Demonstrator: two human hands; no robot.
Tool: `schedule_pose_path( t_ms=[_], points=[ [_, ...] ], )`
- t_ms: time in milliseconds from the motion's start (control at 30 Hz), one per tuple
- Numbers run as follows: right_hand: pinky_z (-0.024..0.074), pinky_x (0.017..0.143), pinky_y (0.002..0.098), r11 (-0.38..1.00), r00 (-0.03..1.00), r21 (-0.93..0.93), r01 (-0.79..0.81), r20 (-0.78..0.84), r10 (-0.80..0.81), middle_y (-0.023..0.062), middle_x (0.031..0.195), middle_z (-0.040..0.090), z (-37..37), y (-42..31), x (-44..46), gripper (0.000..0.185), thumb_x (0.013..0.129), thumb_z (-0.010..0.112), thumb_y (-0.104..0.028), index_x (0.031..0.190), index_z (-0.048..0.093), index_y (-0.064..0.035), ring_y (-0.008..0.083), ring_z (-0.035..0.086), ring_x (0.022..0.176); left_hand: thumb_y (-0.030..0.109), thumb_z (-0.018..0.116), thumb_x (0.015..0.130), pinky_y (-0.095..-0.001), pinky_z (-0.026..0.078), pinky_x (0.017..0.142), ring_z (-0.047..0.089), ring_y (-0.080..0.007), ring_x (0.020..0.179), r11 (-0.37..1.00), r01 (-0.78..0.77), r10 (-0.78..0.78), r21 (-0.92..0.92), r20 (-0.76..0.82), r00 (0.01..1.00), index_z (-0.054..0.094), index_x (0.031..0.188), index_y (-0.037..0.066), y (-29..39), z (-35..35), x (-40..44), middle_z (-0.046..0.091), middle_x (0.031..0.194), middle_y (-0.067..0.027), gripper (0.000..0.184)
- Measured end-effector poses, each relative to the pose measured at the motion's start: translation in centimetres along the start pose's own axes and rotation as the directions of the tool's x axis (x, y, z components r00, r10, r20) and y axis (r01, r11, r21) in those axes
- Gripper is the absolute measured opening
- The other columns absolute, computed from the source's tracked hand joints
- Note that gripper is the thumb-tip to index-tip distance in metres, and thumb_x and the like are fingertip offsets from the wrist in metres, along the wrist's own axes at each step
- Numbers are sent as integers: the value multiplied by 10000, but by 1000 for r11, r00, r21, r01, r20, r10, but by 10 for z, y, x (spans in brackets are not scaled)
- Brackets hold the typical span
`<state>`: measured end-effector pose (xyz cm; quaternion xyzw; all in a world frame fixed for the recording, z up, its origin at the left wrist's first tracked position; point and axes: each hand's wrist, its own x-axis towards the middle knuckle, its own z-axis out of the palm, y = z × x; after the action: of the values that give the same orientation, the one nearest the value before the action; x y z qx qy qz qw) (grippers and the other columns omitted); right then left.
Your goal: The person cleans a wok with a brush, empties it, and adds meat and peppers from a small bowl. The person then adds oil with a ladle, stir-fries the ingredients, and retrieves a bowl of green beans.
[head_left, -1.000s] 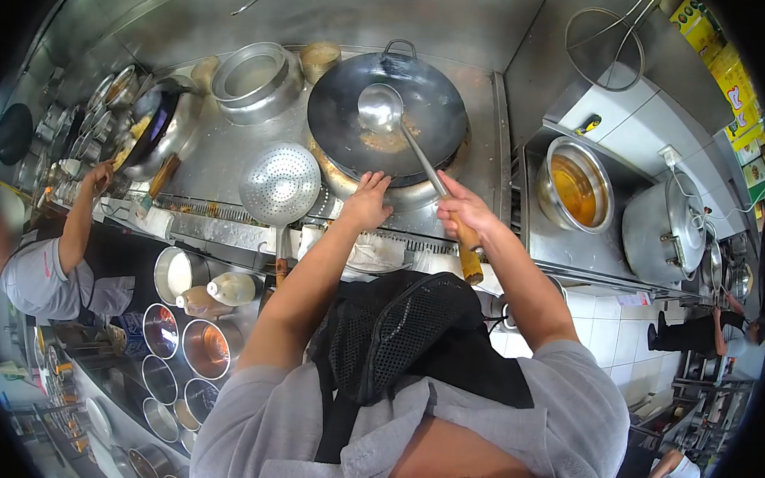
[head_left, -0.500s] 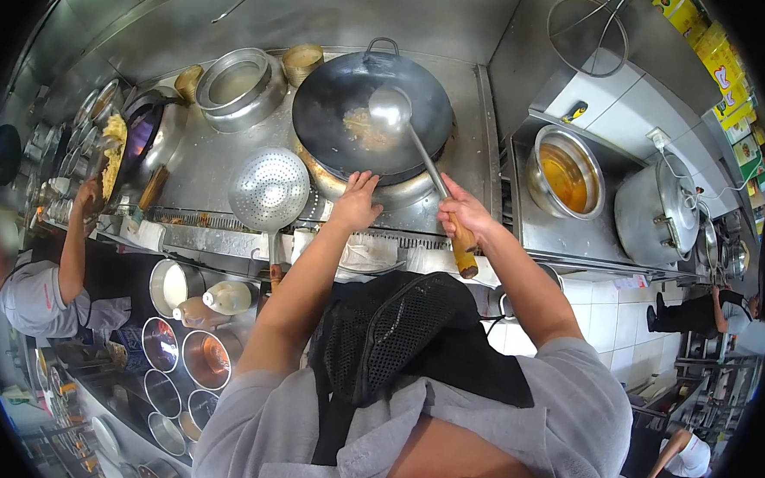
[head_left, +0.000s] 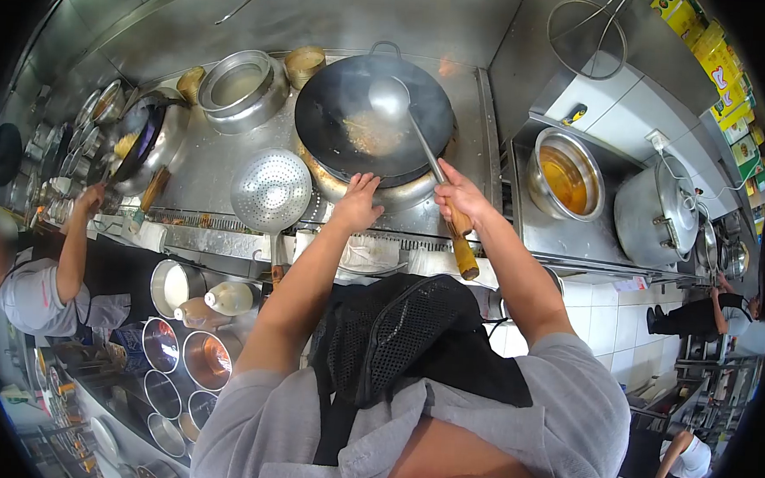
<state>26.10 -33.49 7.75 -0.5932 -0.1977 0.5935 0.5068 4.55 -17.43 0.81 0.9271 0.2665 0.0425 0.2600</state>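
A dark wok [head_left: 320, 106] sits on the burner, with browned food bits [head_left: 372, 135] and light steam in it. At its near rim my left hand [head_left: 357, 205] is closed on the edge; the exact grip underneath is hidden. The wooden handle of a metal ladle [head_left: 390, 99] is wrapped in my right hand [head_left: 461, 198], to the right of the wok. The ladle's bowl hangs over the food. Left of the wok lies a perforated strainer [head_left: 271, 186], which neither hand touches.
Nested metal pots [head_left: 239, 84] stand back left. On the right are a bowl of orange liquid [head_left: 566, 175] and a large lidded pot [head_left: 656, 210]. A co-worker [head_left: 43, 282] handles another pan at left. Several metal containers [head_left: 210, 360] stand below; other people are at right.
The view has shifted slightly. In the wok the food has moved and spread, and more steam shows. The ladle's bowl has shifted over the food. At left, the co-worker's pan was tilted up, then lowered.
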Motion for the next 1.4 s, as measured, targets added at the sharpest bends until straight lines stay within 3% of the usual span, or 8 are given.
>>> schedule_pose_path(
  t_ms=[267,600,667,833,900,1167,1333,1400],
  points=[
    [407,434,279,982,1000,-188,17,-22,-21,21,691,494,17,-12,19,840,912,500,-39,1586,48,-256,118,451,476,248,699,847,-422,268,1192,233,-393,1456,1000,8,-8,2,-7,1000,366,1471,27,3,-2,2,316,1555,-173,742],
    [413,466,292,987,1000,-160,-8,3,8,28,719,491,26,-1,7,840,908,528,-33,1580,109,-315,126,457,513,248,692,850,-432,257,1194,214,-399,1464,1000,12,-12,-29,-6,1000,361,1475,22,1,-3,3,297,1565,-182,742],
    [410,466,287,999,993,42,-25,113,20,28,731,500,19,2,-12,835,908,525,-32,1576,124,-331,118,451,511,247,688,851,-435,254,1195,212,-402,1463,999,2,-2,-39,7,1000,361,1475,20,1,-1,2,298,1564,-183,740],
    [388,447,261,987,986,89,-135,107,125,16,698,483,2,16,-20,793,928,507,-37,1577,132,-297,112,454,495,248,682,858,-434,251,1196,209,-402,1464,998,17,-18,-60,-16,1000,368,1471,16,2,2,1,305,1560,-187,727],
    [387,452,259,990,998,-143,-7,54,15,21,696,485,3,10,-33,815,922,509,-32,1581,111,-301,119,452,491,248,682,857,-435,252,1195,211,-403,1463,998,6,-8,-62,-20,1000,370,1469,15,0,-2,4,307,1559,-188,725],
    [393,455,271,989,997,122,-82,10,81,34,694,474,-31,7,-30,823,924,492,-7,1585,84,-279,129,451,500,237,699,831,-435,265,1185,243,-397,1446,998,-10,5,-60,-80,997,411,1440,10,-3,10,3,344,1536,-184,711],
    [414,437,287,962,955,-214,170,-206,-214,36,707,490,-1,9,7,858,890,508,24,1589,71,-213,127,465,496,224,708,823,-439,273,1180,246,-398,1442,995,-43,37,-86,-68,997,429,1423,4,-3,7,5,353,1527,-184,697],
    [433,452,295,925,942,-364,114,-257,-218,45,704,509,9,16,23,862,870,514,19,1589,90,-195,134,479,490,222,709,822,-440,278,1177,254,-399,1437,995,-45,38,-83,-82,996,428,1423,4,-3,9,5,358,1523,-185,698]
  ],
)
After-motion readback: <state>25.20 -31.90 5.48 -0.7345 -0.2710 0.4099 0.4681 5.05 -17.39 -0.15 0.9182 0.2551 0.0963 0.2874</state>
